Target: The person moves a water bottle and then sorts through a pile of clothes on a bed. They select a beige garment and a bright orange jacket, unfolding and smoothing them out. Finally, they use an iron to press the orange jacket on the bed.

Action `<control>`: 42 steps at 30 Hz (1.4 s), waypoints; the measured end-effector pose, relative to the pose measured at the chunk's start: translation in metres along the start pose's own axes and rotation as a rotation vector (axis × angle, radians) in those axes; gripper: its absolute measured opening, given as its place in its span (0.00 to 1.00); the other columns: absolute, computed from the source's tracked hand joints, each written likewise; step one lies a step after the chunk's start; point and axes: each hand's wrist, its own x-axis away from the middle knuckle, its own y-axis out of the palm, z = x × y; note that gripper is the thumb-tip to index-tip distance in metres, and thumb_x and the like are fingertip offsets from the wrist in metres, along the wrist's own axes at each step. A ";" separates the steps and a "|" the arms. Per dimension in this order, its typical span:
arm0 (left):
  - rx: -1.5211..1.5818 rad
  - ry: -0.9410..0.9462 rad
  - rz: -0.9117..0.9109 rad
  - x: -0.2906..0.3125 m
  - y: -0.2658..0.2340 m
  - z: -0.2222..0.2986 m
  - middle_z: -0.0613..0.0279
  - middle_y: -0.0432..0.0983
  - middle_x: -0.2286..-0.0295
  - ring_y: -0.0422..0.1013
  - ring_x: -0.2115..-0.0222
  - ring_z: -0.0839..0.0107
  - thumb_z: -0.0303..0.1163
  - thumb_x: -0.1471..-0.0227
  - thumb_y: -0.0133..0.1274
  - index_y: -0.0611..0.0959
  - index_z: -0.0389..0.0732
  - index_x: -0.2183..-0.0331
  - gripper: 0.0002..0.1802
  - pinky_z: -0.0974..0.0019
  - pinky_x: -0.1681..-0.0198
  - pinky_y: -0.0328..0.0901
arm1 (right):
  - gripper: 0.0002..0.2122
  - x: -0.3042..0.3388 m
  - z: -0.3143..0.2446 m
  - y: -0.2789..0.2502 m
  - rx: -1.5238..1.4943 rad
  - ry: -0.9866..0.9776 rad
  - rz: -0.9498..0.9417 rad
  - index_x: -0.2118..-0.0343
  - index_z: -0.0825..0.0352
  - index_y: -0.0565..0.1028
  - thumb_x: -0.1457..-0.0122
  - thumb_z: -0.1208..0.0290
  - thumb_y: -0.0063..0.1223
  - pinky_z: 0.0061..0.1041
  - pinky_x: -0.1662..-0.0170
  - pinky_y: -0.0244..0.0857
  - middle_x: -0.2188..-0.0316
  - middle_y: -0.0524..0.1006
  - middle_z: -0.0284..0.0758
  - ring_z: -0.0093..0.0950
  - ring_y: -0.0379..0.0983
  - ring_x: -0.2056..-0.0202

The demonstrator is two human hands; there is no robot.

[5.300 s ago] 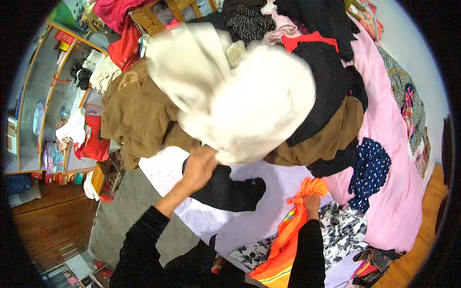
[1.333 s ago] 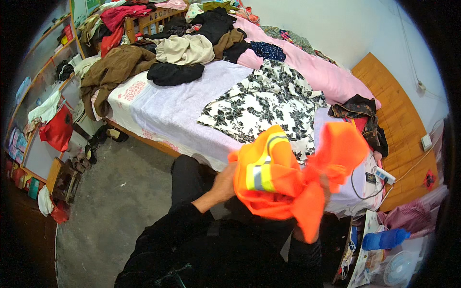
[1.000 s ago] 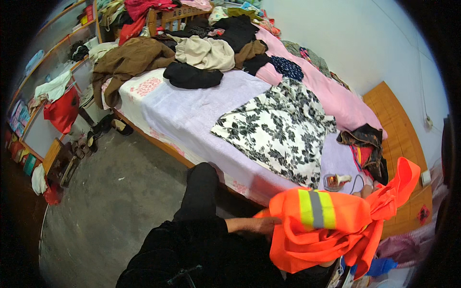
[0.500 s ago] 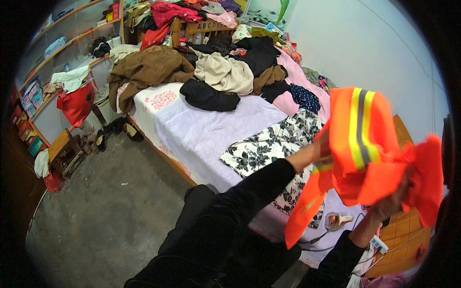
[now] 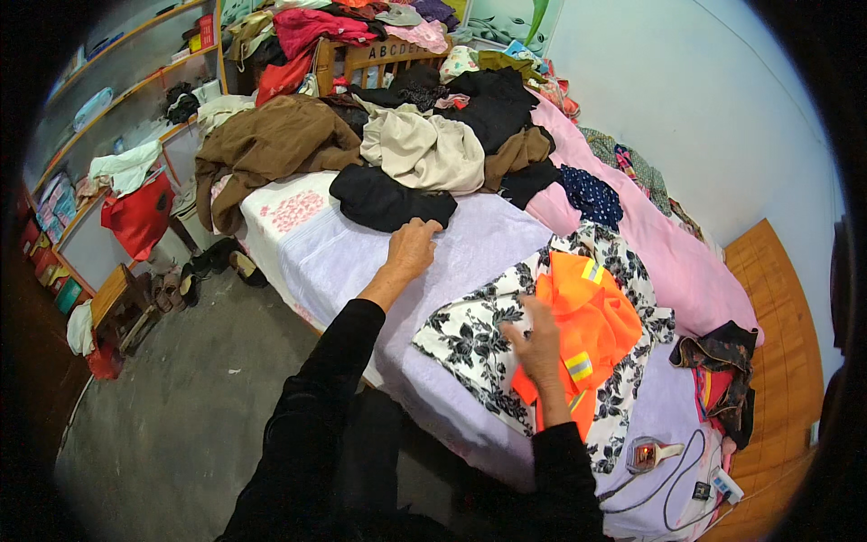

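Note:
My left hand (image 5: 412,251) reaches over the bed, its fingertips at the near edge of a bundled black garment (image 5: 388,197). Its fingers are slightly bent and apart, not closed on the cloth. Over the white garment with black flowers (image 5: 479,321), my right hand (image 5: 539,343) hangs open, thumb and fingers apart and holding nothing. Beside it a crumpled orange reflective garment (image 5: 601,316) with yellow and silver bands lies on the flowered cloth.
More clothes, including a brown garment (image 5: 280,140) and a beige one (image 5: 424,149), heap on the bed's far part. A handheld device with a cord (image 5: 646,454) lies at the near right, by a wooden headboard (image 5: 772,316). Shelves (image 5: 135,45) and a small stool (image 5: 113,294) stand left.
The orange garment, held up in both hands before, now lies on the flowered cloth. My left hand has moved left to the black garment; my right hand has moved left, off the orange cloth.

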 end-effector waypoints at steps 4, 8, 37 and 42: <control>-0.041 0.116 0.143 -0.033 0.004 -0.017 0.52 0.76 0.63 0.73 0.61 0.51 0.24 0.53 0.56 0.82 0.46 0.59 0.16 0.52 0.57 0.67 | 0.26 0.047 0.007 0.064 0.314 -0.058 -0.163 0.49 0.64 0.72 0.49 0.60 0.64 0.43 0.44 0.56 0.46 0.69 0.43 0.40 0.64 0.43; -0.081 0.044 0.192 -0.076 0.005 -0.038 0.51 0.76 0.62 0.74 0.62 0.50 0.26 0.54 0.59 0.83 0.43 0.61 0.14 0.51 0.58 0.69 | 0.26 0.054 0.005 0.068 0.345 -0.045 -0.173 0.46 0.61 0.70 0.47 0.59 0.61 0.42 0.43 0.50 0.43 0.66 0.42 0.40 0.60 0.41; -0.509 -0.298 0.125 -0.141 0.060 -0.113 0.49 0.71 0.62 0.77 0.67 0.50 0.30 0.46 0.51 0.82 0.45 0.64 0.07 0.52 0.66 0.73 | 0.26 0.048 -0.001 0.067 0.335 0.023 -0.253 0.45 0.63 0.70 0.46 0.58 0.60 0.41 0.42 0.47 0.41 0.65 0.42 0.39 0.58 0.39; -0.166 -0.130 0.399 -0.137 0.041 -0.094 0.48 0.73 0.63 0.75 0.66 0.47 0.30 0.46 0.51 0.80 0.42 0.64 0.07 0.52 0.63 0.70 | 0.26 0.050 -0.001 0.066 0.319 0.019 -0.239 0.46 0.63 0.70 0.46 0.59 0.60 0.41 0.42 0.47 0.41 0.65 0.42 0.39 0.58 0.39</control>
